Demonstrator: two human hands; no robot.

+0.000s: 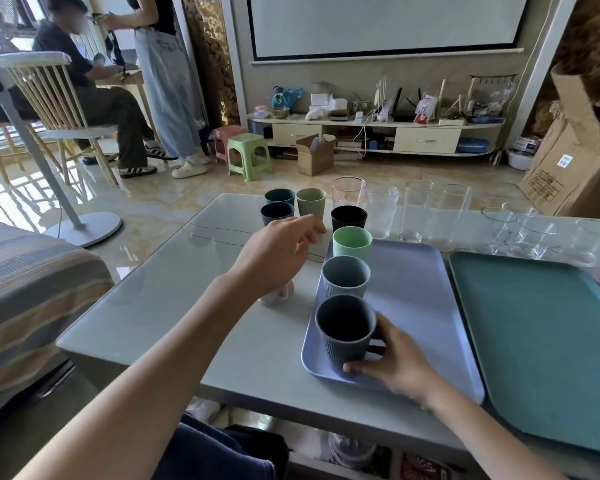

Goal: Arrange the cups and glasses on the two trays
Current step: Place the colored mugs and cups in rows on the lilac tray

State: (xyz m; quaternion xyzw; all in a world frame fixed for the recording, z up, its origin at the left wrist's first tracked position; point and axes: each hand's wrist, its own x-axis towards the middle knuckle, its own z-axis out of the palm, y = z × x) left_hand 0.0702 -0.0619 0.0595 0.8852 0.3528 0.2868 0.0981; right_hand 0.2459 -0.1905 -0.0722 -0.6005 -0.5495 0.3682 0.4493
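Right hand: the right hand [400,367] curls round the base of the dark grey ribbed cup [345,332], which stands at the near left corner of the lavender plastic tray [416,271]; fingers wrapped, not clamped hard.
Left hand: the left hand [278,252] hovers with relaxed fingers, holding nothing, near the dark blue cup [277,213] on the pale glass-topped table [174,306].
Row: a grey-blue ribbed cup [345,277] and a mint green cup [352,241] stand behind it on the same tray; the teal tray [548,341] is bare.
Risk: the left forearm passes over a small pink cup [276,296]; a low sweep could topple it; the near cup sits close to the tray's rim, so a nudge may tip it off.
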